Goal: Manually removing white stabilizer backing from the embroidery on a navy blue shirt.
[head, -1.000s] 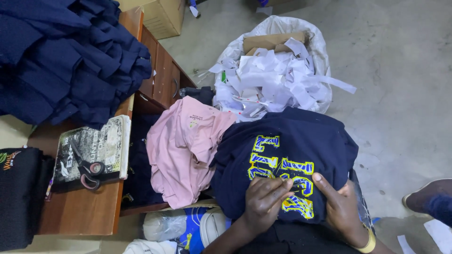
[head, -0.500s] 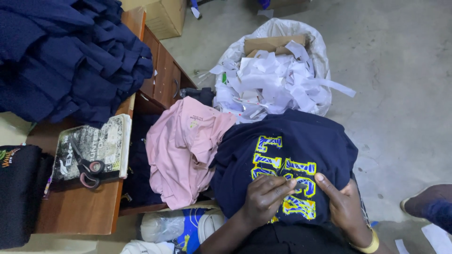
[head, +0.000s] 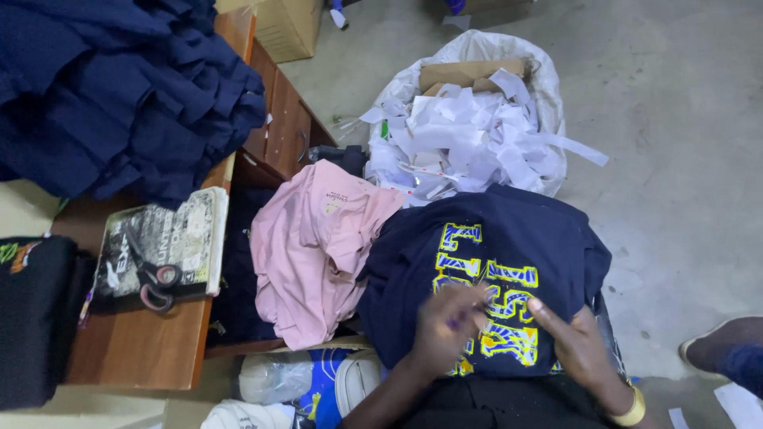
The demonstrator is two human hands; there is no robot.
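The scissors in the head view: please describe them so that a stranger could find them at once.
Start at the wooden desk on the left, under the heap of navy clothes. A grey printed booklet lies on the desk, and the scissors rest on its lower part. Their pink-rimmed finger loops set them apart; nothing else there has rings.

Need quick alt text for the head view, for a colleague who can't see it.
Both hands, left hand and right hand, rest on a navy printed shirt on the person's lap. A pink garment lies beside it; a sack of paper scraps stands behind.
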